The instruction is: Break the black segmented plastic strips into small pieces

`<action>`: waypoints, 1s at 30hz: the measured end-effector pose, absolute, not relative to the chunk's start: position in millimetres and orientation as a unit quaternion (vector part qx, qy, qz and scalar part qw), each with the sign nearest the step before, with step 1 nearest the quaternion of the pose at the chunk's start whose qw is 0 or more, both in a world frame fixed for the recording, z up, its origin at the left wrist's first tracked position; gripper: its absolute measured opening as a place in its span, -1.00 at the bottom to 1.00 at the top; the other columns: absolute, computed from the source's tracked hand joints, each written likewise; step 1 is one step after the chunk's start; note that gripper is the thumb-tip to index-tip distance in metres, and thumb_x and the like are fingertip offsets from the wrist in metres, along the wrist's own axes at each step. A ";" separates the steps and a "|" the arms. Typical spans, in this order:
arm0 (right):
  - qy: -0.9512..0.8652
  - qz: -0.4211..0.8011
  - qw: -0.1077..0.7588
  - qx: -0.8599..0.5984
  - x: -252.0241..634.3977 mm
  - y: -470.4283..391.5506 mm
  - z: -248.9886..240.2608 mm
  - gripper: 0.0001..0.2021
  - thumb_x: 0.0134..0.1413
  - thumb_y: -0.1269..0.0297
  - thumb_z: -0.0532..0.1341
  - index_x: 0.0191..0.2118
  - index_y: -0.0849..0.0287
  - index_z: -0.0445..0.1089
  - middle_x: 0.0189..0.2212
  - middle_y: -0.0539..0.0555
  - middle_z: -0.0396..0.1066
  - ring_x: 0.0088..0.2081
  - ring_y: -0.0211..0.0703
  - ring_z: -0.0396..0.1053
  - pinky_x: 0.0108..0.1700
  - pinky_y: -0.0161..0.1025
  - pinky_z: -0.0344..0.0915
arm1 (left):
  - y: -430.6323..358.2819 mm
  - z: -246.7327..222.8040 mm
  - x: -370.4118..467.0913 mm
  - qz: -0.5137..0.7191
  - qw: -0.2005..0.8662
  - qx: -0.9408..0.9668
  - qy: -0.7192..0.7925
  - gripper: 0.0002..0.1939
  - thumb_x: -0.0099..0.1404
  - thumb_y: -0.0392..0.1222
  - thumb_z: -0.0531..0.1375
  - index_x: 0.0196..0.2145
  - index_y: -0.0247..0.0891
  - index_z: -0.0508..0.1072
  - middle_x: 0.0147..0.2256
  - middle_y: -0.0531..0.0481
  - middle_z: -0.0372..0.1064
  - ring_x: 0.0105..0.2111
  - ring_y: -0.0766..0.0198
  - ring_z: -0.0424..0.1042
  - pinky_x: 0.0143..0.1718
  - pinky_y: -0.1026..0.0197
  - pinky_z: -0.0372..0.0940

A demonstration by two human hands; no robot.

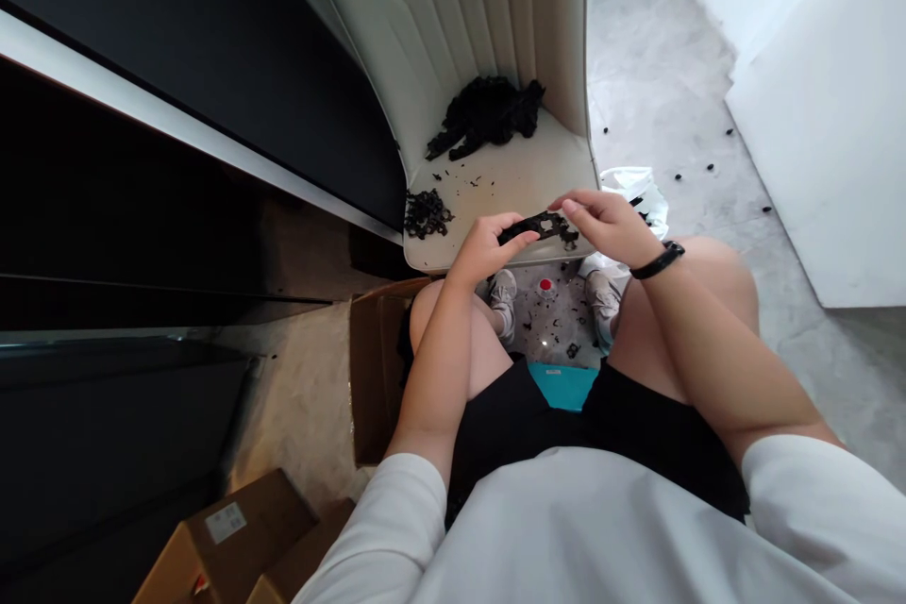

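Observation:
My left hand [488,250] is closed around one end of a thin, black, rubbery-looking sheet with holes [559,226], held above the front of a cream chair seat [488,193]. At the sheet's far edge, the fingertips of my right hand [601,222] come together in a pinch; what lies between them is too small to make out. Behind my hands, a large crumpled heap of black sheets [488,113] rests against the chair back. A smaller pile of black perforated scraps [427,213] lies at the seat's left edge, with crumbs scattered between.
A white plastic bag [629,181] stands right of the seat. Between my shoes are a red-capped item [545,287] and black scraps on the floor. An open cardboard box [375,377] is by my left leg, more boxes [244,528] lower left. White panels [828,132] stand at right.

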State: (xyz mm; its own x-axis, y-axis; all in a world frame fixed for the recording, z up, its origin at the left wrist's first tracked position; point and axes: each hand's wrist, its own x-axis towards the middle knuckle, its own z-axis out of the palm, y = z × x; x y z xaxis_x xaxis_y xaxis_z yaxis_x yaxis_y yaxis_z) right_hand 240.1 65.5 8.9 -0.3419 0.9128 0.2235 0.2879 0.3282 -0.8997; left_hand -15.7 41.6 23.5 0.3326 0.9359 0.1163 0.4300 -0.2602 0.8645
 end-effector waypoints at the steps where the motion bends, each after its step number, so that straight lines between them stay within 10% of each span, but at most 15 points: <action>1: -0.704 0.380 0.409 -0.440 242.6 65.4 9.7 -0.30 0.45 -0.48 0.12 -0.14 0.10 0.64 -0.50 0.03 0.31 -0.36 -0.04 0.28 -0.20 -0.05 0.26 | 41.8 23.8 -17.0 0.330 0.383 0.720 0.476 -0.42 0.39 0.40 0.36 -0.19 -0.24 0.69 -0.33 -0.02 0.59 -0.31 0.20 0.45 -0.20 0.15 0.33; 9: -0.700 0.487 0.402 -0.334 213.8 49.6 5.2 -0.31 0.45 -0.49 0.08 -0.05 0.07 0.58 -0.09 0.16 0.60 0.05 0.13 0.50 0.17 0.02 0.39 | 43.4 18.9 -12.2 0.313 0.411 0.732 0.443 -0.40 0.35 0.40 0.41 -0.10 -0.25 0.71 -0.17 -0.10 0.70 -0.14 0.08 0.60 -0.02 0.09 0.41; 20: -0.657 0.572 0.357 -0.337 199.8 43.8 5.5 -0.27 0.37 -0.55 0.15 -0.44 0.07 0.32 -0.64 -0.05 0.28 -0.56 -0.20 0.21 -0.41 -0.15 0.13 | 42.6 21.3 -11.1 0.312 0.443 0.740 0.398 -0.47 0.40 0.35 0.40 -0.15 -0.24 0.71 -0.20 -0.11 0.70 -0.15 0.09 0.62 -0.02 0.09 0.43; 30: -0.665 0.502 0.420 -0.361 194.7 40.5 5.8 -0.20 0.32 -0.61 0.14 -0.52 0.09 0.18 -0.58 -0.04 0.10 -0.47 -0.23 0.03 -0.40 -0.16 -0.01 | 43.7 14.4 -9.3 0.313 0.447 0.739 0.395 -0.31 0.33 0.53 0.35 -0.19 -0.25 0.68 -0.28 -0.07 0.60 -0.21 0.14 0.53 -0.11 0.12 0.39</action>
State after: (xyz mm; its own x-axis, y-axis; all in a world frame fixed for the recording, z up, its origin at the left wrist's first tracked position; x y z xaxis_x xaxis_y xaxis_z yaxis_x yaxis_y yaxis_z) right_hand 194.7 40.5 5.8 -0.3871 0.9010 0.1957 0.0583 0.2358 -0.9701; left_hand -9.3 43.7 14.4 0.4918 0.8639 0.1083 0.3050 -0.2875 0.9079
